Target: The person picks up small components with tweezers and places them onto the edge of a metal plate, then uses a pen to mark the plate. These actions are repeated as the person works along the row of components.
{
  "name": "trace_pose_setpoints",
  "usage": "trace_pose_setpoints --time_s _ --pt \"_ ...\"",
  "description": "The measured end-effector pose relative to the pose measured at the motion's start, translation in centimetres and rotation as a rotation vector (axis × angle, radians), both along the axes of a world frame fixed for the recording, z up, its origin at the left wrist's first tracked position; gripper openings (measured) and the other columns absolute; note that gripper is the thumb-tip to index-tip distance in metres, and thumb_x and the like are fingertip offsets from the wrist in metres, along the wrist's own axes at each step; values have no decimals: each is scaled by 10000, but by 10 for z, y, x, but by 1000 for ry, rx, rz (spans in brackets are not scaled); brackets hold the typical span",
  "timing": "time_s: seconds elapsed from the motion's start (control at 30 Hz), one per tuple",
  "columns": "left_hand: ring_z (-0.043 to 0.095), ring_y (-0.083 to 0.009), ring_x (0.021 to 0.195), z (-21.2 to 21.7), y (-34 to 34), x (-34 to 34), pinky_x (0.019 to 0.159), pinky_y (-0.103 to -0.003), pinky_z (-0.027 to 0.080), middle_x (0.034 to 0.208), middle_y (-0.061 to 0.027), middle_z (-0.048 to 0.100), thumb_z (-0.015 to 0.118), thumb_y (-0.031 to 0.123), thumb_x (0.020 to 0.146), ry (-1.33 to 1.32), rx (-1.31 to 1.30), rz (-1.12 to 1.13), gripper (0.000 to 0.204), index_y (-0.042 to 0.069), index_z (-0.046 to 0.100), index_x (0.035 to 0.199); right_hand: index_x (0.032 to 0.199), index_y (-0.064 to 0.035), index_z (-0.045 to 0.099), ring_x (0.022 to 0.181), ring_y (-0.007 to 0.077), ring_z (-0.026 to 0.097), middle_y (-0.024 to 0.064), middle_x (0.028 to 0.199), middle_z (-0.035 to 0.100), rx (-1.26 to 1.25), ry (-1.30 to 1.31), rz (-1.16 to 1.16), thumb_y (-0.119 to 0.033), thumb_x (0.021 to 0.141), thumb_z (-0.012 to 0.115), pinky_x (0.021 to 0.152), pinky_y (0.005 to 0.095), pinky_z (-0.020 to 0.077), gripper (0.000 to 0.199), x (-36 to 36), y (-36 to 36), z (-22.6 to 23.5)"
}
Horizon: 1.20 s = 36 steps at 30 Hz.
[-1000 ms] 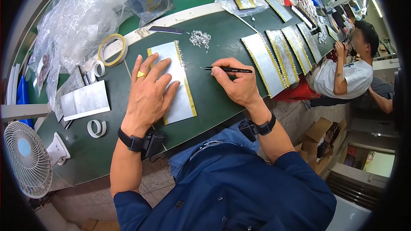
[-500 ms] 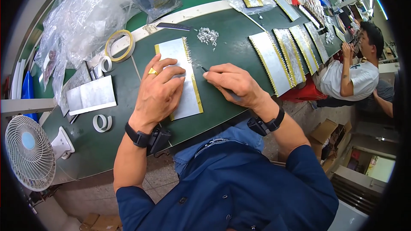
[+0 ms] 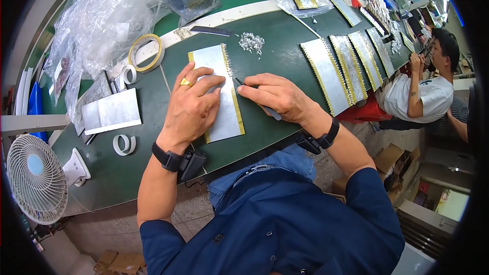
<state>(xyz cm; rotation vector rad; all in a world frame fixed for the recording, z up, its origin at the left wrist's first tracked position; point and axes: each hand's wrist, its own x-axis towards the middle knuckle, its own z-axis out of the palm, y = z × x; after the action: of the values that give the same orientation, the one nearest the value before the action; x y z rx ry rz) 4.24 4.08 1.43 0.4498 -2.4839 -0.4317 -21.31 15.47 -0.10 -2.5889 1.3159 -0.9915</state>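
The right hand (image 3: pixel 277 97) pinches a thin dark hand tool (image 3: pixel 257 98), its tip touching the gold-toothed right edge of a silvery panel (image 3: pixel 218 91) on the green table (image 3: pixel 127 173). The left hand (image 3: pixel 191 107) lies flat, fingers spread, pinning that panel and gripping nothing. This looks like trimming or picking along the edge; moving further likely calls for steady pressure and sliding the tip along the row. Beyond lie metal scraps (image 3: pixel 252 42), a tape roll (image 3: pixel 145 52) and clear plastic bags (image 3: pixel 112 15), contents unclear.

Head view, steeply down, close.
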Motion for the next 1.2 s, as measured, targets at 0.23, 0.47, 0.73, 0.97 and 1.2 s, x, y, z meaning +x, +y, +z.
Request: trace_pose_setpoints --time_s 0.23,0.47,0.73,0.97,1.2 --pt "700 -314 1261 -2 0 -2 1237 -589 466 1237 -32 805 752 -17 953 -3 4 9 87 15 780 877 1319 10 707 1126 344 753 171 1146 771 14 -4 12 -54 948 665 993 440 617 379 1 0 -1" --pt "694 -311 1269 -3 1 -5 1235 -588 466 1252 -29 803 753 -16 945 -10 -12 -1 68 17 793 900 1318 4 704 1138 346 750 169 1157 771 20 -13 10 -50 941 665 1004 444 612 383 1 0 -3" --pt "676 -297 1286 -4 -1 -9 1266 -559 450 1258 -30 781 738 13 944 -41 -63 -27 101 24 805 869 1212 13 747 1064 328 768 155 1109 787 -8 -141 -52 -17 957 735 923 406 625 257 5 -1 -2" --pt "680 -297 1270 0 -1 -6 1245 -559 474 1261 -53 770 759 -4 883 9 -82 -35 59 14 766 827 1132 42 774 858 146 776 127 941 802 138 -579 -596 -77 1055 756 744 263 594 143 7 4 -1" --pt "679 -297 1257 -2 -3 -5 1237 -557 482 1255 -69 758 768 -8 863 20 -73 -27 71 19 728 811 1112 38 771 777 103 771 99 868 817 256 -674 -796 -126 1074 759 690 236 580 169 9 3 0"
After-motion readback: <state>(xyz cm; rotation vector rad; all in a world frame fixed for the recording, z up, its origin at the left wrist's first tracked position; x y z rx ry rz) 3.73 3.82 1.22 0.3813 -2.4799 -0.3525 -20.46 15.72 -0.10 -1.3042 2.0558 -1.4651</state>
